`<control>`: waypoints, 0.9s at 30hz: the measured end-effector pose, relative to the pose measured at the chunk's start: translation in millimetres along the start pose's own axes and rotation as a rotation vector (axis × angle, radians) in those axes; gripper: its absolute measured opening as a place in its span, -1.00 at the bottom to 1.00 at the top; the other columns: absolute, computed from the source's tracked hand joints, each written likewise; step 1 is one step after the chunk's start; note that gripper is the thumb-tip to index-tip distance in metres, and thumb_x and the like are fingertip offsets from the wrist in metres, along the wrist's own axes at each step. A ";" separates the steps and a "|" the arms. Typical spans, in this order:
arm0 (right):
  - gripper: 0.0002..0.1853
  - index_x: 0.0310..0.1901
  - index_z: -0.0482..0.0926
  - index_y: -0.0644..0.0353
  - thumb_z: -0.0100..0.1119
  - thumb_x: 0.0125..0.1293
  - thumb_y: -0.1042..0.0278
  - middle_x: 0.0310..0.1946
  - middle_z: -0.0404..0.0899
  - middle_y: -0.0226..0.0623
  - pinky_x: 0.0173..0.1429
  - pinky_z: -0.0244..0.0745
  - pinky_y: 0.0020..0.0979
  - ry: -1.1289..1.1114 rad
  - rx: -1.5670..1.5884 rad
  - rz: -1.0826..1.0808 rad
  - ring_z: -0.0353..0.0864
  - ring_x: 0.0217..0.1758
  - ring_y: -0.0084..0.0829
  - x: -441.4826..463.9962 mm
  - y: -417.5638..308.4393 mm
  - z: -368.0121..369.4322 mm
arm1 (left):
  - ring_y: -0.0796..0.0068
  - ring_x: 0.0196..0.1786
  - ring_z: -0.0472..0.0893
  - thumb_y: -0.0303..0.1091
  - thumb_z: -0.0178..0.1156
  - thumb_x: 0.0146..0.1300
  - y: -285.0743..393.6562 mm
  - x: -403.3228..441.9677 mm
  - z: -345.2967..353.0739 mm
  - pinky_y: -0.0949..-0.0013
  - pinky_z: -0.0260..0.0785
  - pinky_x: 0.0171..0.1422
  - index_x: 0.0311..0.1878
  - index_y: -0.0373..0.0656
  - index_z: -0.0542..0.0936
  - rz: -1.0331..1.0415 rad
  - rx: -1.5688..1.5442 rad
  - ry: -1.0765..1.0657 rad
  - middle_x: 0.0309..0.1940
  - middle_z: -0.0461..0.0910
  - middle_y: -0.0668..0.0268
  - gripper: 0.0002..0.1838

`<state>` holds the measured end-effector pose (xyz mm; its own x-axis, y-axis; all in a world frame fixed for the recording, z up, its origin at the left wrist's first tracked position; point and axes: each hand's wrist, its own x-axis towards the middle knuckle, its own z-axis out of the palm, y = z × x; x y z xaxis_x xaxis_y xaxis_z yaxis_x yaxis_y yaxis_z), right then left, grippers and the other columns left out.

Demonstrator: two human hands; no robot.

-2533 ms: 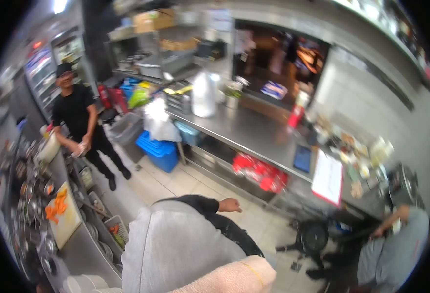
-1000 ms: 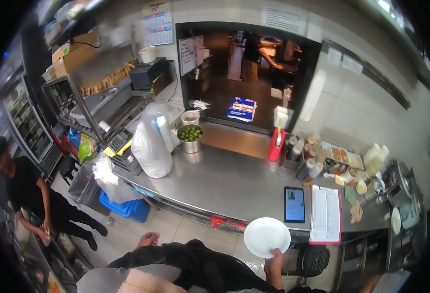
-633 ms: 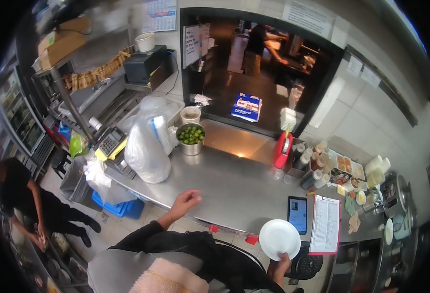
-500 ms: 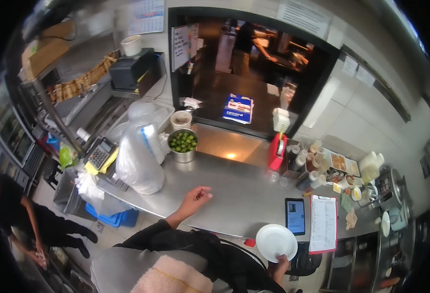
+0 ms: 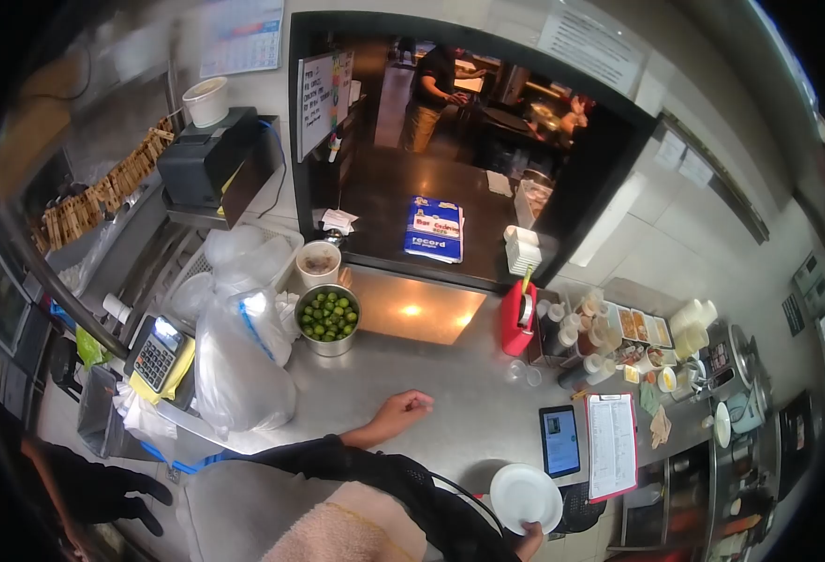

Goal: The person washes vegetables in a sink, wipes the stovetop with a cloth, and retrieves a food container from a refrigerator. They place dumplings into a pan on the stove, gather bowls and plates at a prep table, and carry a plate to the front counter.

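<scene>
My right hand (image 5: 531, 540) grips the near rim of a round white plate (image 5: 525, 498), which is held level at the front edge of the steel counter (image 5: 431, 375). Above the counter, my left hand (image 5: 398, 417) has its fingers curled together, and whether anything small is in them cannot be made out. Beyond it to the left stands a metal pot of green limes (image 5: 329, 320). A tablet (image 5: 559, 440) and a clipboard with a printed sheet (image 5: 611, 445) lie right of the plate.
Plastic bags (image 5: 235, 356) and a card terminal (image 5: 158, 354) are on the left. A red tape dispenser (image 5: 517, 318), squeeze bottles (image 5: 576, 342) and sauce trays stand at the right back. Blue-and-white packets (image 5: 434, 229) lie in the pass window. Another person (image 5: 103, 478) stands lower left.
The view has moved closer to the counter. My left hand has come up from beside the body and now reaches over the counter. The plate has stayed in my right hand.
</scene>
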<state>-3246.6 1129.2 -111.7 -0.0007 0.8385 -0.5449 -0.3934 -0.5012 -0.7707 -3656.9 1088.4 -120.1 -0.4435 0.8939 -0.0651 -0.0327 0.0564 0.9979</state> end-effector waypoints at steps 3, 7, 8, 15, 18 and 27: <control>-0.40 0.23 0.37 0.37 0.09 0.07 0.49 0.05 0.53 -0.08 0.15 0.43 -0.15 -0.003 -0.042 -0.037 0.52 0.07 -0.11 0.7 -1.2 12.7 | 0.77 -0.39 0.36 -0.35 0.23 0.35 -5.6 5.1 0.6 0.60 0.24 -0.31 0.06 -0.17 0.59 -0.017 -0.034 -0.009 -0.47 0.40 0.59 -0.75; -0.40 0.23 0.37 0.37 0.10 0.07 0.48 0.05 0.53 -0.08 0.14 0.42 -0.17 -0.007 -0.105 -0.062 0.52 0.07 -0.12 7.9 -1.7 23.6 | 0.77 -0.40 0.35 -0.34 0.22 0.36 -10.6 4.8 -6.0 0.60 0.25 -0.31 0.03 -0.18 0.59 -0.047 -0.060 -0.018 -0.47 0.42 0.57 -0.77; -0.41 0.22 0.37 0.38 0.10 0.07 0.48 0.05 0.53 -0.08 0.14 0.42 -0.18 -0.011 -0.125 -0.071 0.52 0.07 -0.13 9.8 -1.3 24.7 | 0.77 -0.40 0.35 -0.34 0.22 0.36 -11.0 3.4 -7.0 0.60 0.25 -0.31 0.03 -0.18 0.59 -0.051 -0.065 -0.012 -0.47 0.42 0.57 -0.77; -0.45 0.18 0.40 0.40 0.13 0.09 0.46 0.00 0.53 -0.11 0.10 0.43 -0.21 -0.106 -0.128 -0.098 0.52 0.01 -0.19 7.9 -5.5 31.7 | 0.74 -0.42 0.38 -0.30 0.24 0.35 -21.7 0.1 -14.9 0.58 0.27 -0.33 0.01 -0.19 0.60 -0.098 -0.145 0.062 -0.47 0.45 0.54 -0.76; -0.47 0.17 0.42 0.38 0.12 0.10 0.45 0.00 0.53 -0.12 0.12 0.43 -0.23 -0.091 -0.235 -0.148 0.52 0.03 -0.20 -1.2 -5.9 40.5 | 0.73 -0.41 0.39 -0.27 0.25 0.34 -22.7 -0.4 -16.5 0.57 0.28 -0.34 0.01 -0.19 0.61 -0.073 -0.139 0.080 -0.46 0.47 0.52 -0.74; -0.45 0.21 0.41 0.29 0.10 0.12 0.42 0.04 0.52 -0.12 0.17 0.42 -0.21 0.009 0.038 -0.016 0.50 0.09 -0.18 -6.4 -7.0 38.3 | 0.69 -0.39 0.43 -0.25 0.27 0.31 -15.0 16.2 -20.3 0.54 0.32 -0.32 -0.02 -0.14 0.64 -0.100 -0.077 0.121 -0.44 0.50 0.49 -0.75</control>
<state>-3279.0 1135.5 -90.2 0.0137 0.8444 -0.5355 -0.4280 -0.4791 -0.7664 -3681.8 1093.0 -136.2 -0.5392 0.8251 -0.1685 -0.1481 0.1041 0.9835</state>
